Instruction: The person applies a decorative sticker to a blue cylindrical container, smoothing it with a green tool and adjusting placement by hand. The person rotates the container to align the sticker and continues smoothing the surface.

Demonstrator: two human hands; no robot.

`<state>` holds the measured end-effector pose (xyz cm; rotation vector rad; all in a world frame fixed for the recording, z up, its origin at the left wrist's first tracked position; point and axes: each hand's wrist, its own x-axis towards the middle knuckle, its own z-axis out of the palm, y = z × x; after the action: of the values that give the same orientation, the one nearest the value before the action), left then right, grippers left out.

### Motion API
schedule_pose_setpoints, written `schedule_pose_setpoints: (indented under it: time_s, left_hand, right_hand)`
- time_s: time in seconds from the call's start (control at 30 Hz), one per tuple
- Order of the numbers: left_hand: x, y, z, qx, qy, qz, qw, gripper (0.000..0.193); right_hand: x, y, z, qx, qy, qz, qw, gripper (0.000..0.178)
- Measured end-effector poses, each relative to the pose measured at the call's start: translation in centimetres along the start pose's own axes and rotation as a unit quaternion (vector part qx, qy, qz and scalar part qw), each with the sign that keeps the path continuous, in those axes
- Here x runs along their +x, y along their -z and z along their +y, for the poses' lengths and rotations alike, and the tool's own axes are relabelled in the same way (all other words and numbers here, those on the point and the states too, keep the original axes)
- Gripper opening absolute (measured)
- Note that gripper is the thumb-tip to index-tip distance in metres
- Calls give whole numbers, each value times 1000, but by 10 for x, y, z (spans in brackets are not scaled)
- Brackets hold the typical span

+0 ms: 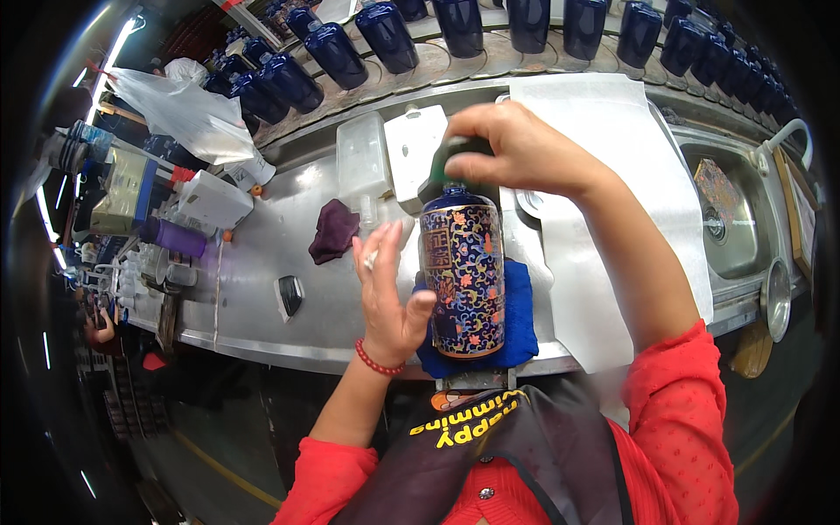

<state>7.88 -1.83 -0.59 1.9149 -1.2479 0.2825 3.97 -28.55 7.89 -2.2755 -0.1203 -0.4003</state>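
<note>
Landmark: patterned bottle [464, 280]; right hand [521, 144] at its neck, gripping dark green object [435, 175]; left hand [385, 293] beside it (fingers spread).

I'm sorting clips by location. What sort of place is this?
Probably a bottle factory or packing workshop: many similar blue bottles stand along a conveyor-like track, with a long metal workbench in front of it.

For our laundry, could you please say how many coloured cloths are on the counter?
2: purple cloth left of the left hand, blue cloth beneath the patterned bottle; others may be hidden.
</note>
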Motion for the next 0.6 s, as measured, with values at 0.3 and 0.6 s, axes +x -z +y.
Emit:
schedule_pose_setpoints:
  time_s: [0.3,0.6]
  left_hand:
    - [-62,-3,26,59,24,-80,995,114]
    - [-52,8,27,181,-21,-29,983,98]
  right_hand:
    - [-12,-11,5,69,22,-81,994,26]
    - [-93,-45,-61,-153,270,19,951,25]
